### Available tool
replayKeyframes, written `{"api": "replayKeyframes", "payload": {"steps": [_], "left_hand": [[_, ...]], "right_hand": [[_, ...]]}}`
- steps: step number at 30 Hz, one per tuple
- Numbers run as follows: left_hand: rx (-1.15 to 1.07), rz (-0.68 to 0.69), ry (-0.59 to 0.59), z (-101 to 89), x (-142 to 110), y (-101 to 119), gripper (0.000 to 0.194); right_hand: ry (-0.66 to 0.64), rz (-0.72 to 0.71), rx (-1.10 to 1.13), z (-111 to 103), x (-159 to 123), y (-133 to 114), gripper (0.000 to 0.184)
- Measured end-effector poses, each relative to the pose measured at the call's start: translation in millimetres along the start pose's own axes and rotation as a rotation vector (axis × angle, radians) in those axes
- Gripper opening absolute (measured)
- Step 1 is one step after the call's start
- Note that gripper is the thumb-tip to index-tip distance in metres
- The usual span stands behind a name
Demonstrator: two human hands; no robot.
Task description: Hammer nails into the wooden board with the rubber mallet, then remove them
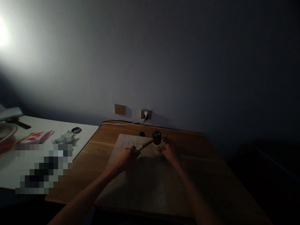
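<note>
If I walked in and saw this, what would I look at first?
You'd probably notice the dark-headed hammer first, its wooden handle gripped in the left hand above a pale wooden board. The right hand is close beside the hammer's head, fingers reaching down to the board. At the top left, a bright light glares on the wall.

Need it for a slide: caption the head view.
Left hand grips a dark-headed mallet over a wooden board while the right hand steadies something small.
</note>
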State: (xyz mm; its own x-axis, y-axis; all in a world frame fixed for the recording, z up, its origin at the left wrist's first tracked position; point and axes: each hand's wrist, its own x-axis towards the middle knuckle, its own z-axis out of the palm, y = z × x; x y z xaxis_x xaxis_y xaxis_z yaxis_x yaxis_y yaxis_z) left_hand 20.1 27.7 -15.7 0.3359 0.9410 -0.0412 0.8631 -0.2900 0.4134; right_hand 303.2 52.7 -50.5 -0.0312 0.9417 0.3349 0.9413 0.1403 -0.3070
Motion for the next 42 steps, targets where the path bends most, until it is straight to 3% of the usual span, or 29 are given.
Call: {"api": "replayKeyframes", "payload": {"steps": [2, 4, 8, 11, 14, 20, 29, 42], "left_hand": [[0.006, 0.000, -0.025, 1.3, 0, 0, 0.031], [0.009, -0.006, -0.043, 0.9, 0, 2, 0.030], [-0.002, -0.044, -0.014, -4.5, -4, 3, 0.030], [-0.025, -0.070, 0.047, -10.1, -8, -4, 0.031], [-0.042, -0.097, 0.086, -15.2, -13, -18, 0.032], [-0.033, -0.164, 0.049, -19.1, -27, -45, 0.029], [-0.068, -0.202, 0.013, -20.2, -41, -55, 0.029], [-0.087, -0.223, 0.030, -14.9, -41, -59, 0.032]], "right_hand": [[0.042, 0.014, 0.064, 0, -4, 8, 0.067], [0.076, 0.024, 0.091, 0, -8, 11, 0.068], [0.118, -0.015, 0.090, -4, -13, 0, 0.044], [0.058, -0.102, 0.020, -11, -13, -17, 0.030], [-0.052, -0.158, -0.063, -16, -7, -28, 0.032], [-0.146, -0.158, -0.101, -13, 2, -29, 0.030], [-0.181, -0.136, -0.104, -15, 3, -29, 0.036], [-0.131, -0.142, -0.079, -7, 2, -21, 0.027]]}}
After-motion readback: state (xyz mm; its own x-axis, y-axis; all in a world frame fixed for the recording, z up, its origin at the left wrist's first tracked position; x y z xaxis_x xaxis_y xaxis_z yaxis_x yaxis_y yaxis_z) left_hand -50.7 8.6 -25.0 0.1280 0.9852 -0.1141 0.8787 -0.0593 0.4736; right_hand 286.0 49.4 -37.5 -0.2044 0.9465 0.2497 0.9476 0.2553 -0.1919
